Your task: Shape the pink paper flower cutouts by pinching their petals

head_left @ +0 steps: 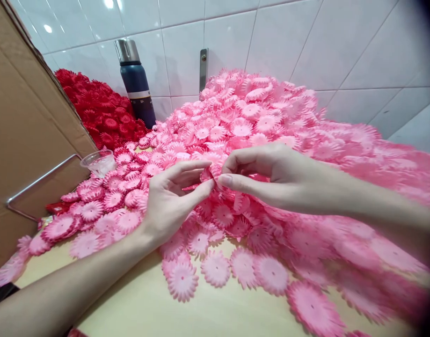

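Note:
Between the thumb and fingers of my left hand [176, 192] is a pink petal disc [207, 175], pinched at its edge. My right hand [274, 178] meets it from the other side, with thumb and index finger closed at the disc's edge; whether they grip it or only touch it is hard to make out. Both hands hover over the front of a big heap of pink scalloped discs [250, 112], each with a small centre hole. Several loose discs [216, 269] lie flat on the pale yellow table [215, 313] below my hands.
A dark blue flask [135, 84] with a steel cap stands by the tiled wall [288, 42]. Left of it rises a red disc pile [98, 107]. A clear plastic cup [99, 163] sits near the cardboard box [32, 107] and a bent metal wire [42, 180].

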{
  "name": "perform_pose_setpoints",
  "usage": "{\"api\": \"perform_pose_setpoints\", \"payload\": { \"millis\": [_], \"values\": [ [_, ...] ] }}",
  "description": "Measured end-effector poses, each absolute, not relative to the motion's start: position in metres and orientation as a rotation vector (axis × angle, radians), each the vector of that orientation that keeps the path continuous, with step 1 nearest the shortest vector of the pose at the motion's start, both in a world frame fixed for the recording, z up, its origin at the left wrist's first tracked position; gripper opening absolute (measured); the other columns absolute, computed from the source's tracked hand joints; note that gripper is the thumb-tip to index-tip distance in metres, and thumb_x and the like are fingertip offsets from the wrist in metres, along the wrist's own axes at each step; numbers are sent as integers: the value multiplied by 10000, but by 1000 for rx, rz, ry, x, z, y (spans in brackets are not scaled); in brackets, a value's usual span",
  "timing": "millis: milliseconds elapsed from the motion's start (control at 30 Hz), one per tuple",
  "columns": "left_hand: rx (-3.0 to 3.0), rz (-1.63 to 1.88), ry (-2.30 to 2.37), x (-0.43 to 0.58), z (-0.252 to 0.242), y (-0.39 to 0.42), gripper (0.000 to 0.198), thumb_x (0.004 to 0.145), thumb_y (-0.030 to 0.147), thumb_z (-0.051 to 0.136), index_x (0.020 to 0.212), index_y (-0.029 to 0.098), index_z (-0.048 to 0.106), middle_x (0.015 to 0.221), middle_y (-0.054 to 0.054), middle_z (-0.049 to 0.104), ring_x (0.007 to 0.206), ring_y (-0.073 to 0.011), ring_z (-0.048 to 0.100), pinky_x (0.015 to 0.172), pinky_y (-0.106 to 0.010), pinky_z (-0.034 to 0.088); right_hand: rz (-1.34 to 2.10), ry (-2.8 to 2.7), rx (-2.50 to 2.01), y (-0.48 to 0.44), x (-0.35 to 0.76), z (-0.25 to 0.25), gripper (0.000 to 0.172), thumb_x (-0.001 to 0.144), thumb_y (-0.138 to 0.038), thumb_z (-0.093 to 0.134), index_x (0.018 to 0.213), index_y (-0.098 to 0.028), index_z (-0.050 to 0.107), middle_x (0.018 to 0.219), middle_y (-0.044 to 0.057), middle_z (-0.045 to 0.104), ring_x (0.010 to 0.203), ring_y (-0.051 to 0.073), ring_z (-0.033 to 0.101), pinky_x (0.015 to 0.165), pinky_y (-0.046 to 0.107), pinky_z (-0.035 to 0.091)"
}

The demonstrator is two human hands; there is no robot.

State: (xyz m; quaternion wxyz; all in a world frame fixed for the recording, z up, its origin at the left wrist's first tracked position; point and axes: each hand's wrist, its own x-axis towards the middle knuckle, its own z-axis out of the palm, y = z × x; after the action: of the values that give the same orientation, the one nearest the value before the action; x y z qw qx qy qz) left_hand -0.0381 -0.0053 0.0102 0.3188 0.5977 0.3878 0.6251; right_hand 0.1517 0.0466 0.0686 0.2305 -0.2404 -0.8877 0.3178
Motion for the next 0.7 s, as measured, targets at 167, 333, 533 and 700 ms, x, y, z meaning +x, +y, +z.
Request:
{"api": "perform_pose_setpoints", "payload": {
  "millis": [167,333,533,700],
  "values": [
    [1586,1633,916,-37,11,-6,352,669,43,802,970,217,749,1012,-3,769,922,-154,729,833,-217,600,759,-2405,-650,43,146,67,224,790,-292,717,658,-160,593,555,-41,531,500,69,453,458,224,344],
    [1485,1453,762,-38,11,-4,430,677,77,807,1069,222,707,1098,-31,735,1070,-183,677,903,-261,574,816,-2379,-615,47,150,66,206,822,-240,679,662,-157,580,577,-41,519,531,68,465,471,219,348],
    [1425,1493,832,-40,11,-1,394,581,98,870,914,194,682,954,1,705,950,-153,683,821,-211,572,680,-2448,-558,43,151,69,279,835,-220,669,613,-156,513,529,-66,429,483,43,368,448,208,307],
    [1418,1479,869,-39,11,-2,366,551,103,885,833,175,663,840,17,697,811,-144,698,668,-190,587,876,-2434,-539,43,151,68,298,853,-219,674,644,-163,469,573,-77,392,506,37,328,428,182,264]
  ]
}}
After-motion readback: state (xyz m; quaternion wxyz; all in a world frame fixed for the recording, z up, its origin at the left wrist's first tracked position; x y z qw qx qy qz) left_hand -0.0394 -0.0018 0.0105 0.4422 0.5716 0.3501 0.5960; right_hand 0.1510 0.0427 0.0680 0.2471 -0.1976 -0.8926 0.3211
